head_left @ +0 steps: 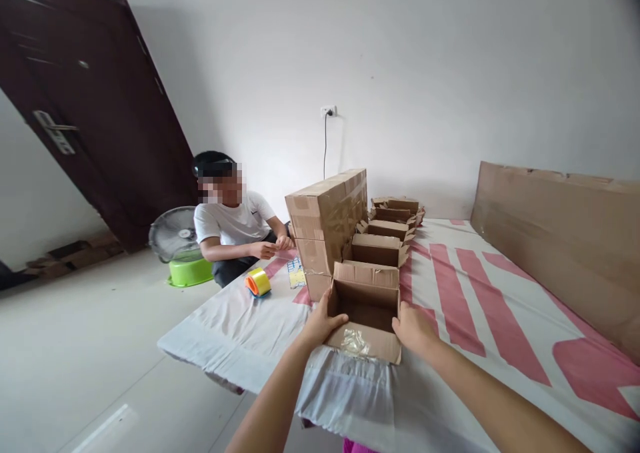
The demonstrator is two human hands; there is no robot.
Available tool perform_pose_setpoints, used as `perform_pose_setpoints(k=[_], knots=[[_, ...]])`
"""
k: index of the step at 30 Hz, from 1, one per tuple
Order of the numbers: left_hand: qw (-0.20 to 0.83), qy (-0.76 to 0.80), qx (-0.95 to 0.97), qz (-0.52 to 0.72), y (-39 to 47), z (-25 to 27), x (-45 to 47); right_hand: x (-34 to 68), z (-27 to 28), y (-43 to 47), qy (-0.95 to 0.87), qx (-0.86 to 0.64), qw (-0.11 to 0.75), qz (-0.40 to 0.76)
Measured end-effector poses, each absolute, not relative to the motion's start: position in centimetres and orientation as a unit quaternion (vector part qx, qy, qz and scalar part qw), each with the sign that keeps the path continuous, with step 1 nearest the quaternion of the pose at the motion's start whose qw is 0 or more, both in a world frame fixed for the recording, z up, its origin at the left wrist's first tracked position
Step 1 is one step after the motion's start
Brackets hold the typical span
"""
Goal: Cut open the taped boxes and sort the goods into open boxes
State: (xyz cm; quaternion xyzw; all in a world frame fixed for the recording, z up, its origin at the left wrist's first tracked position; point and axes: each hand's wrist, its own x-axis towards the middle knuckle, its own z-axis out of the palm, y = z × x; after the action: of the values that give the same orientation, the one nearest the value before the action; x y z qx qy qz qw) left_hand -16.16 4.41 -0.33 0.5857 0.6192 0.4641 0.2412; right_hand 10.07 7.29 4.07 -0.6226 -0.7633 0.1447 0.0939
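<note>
An open cardboard box point(364, 304) stands at the near edge of the cloth-covered table, its front and back flaps folded outward. My left hand point(320, 321) grips its left wall, thumb over the rim. On the opposite side my right hand point(413, 327) holds the right wall, fingers closed against the edge. Crumpled clear tape clings to the front flap. Directly behind it, more open cardboard boxes point(376, 249) run in a row toward the wall. Closed, taped boxes point(325, 226) are stacked along the left of that row.
A roll of yellow tape point(258, 281) and a patterned card point(297, 273) lie on the table point(225, 326) at left. Beyond them sits a person point(235, 226) in a white shirt, near a fan point(175, 234) and green basin point(190, 272). A cardboard sheet point(560, 239) stands at right.
</note>
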Motion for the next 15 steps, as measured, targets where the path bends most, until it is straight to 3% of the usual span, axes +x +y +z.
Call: perform_pose_setpoints(k=[10, 15], knots=[[0.062, 0.576, 0.691, 0.432, -3.8, -9.0, -16.4, 12.9, -1.1, 0.6, -0.819, -0.525, 0.151, 0.174], [0.029, 0.584, 0.681, 0.441, -4.0, -9.2, -16.0, 14.1, -0.3, 2.4, -0.823, -0.491, 0.194, 0.209]])
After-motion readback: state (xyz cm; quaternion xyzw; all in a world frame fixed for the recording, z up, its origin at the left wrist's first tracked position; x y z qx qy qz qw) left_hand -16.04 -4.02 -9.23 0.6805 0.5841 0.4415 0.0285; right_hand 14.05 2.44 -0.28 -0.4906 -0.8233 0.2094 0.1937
